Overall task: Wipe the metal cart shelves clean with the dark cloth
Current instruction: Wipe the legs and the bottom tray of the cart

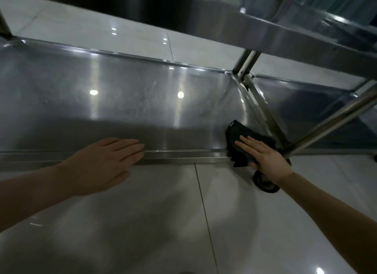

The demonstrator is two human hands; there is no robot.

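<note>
At the lower shelf's [122,102] near right corner, the right hand [263,157] presses the dark cloth [238,135] with straight fingers, while the left hand [102,161] rests flat on its front rim, holding nothing.

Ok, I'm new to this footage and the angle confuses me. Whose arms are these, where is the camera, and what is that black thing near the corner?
There is just one picture. It comes from a wide-angle camera worn on a person's head, looking down at their own bare arms. No machine is involved. The big shiny surface is the lower shelf of a metal cart. Another shelf runs overhead, and a cart wheel shows on the tiled floor. The black thing is a dark cloth at the lower shelf's right front corner, hanging partly over the rim. The right hand presses flat on it with straight fingers, as for wiping. The left hand rests open on the front rim and holds nothing.
</note>
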